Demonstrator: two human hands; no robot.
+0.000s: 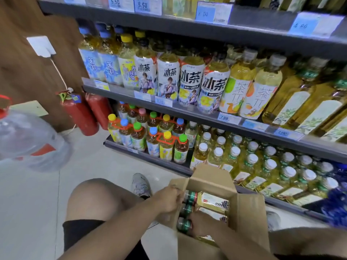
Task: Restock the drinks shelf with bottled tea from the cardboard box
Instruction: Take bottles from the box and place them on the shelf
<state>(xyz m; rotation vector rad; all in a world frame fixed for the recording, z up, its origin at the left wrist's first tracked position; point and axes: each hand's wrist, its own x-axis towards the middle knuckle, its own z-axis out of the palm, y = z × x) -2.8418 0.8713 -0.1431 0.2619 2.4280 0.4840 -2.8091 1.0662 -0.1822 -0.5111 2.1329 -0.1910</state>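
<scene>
An open cardboard box (pixel 249 218) sits at the bottom of the view, in front of the lowest shelf. Inside lie several bottled teas (pixel 210 202) on their sides, caps pointing left. My left hand (pixel 167 199) grips the box's left flap near the top bottle's cap. My right hand (pixel 201 225) reaches into the box and closes around a lower bottle (pixel 185 224) near its green neck. The drinks shelf (pixel 187 109) rises behind, packed with tea bottles; the bottom tier (pixel 262 162) holds white-capped yellow teas just beyond the box.
Two red fire extinguishers (pixel 80 113) stand against the wooden wall at the left. A large clear water jug (pixel 32 139) sits at the far left. My bare knee (pixel 97 199) and a grey shoe (pixel 140 184) are on the pale floor. Blue bottles (pixel 336 205) crowd the right edge.
</scene>
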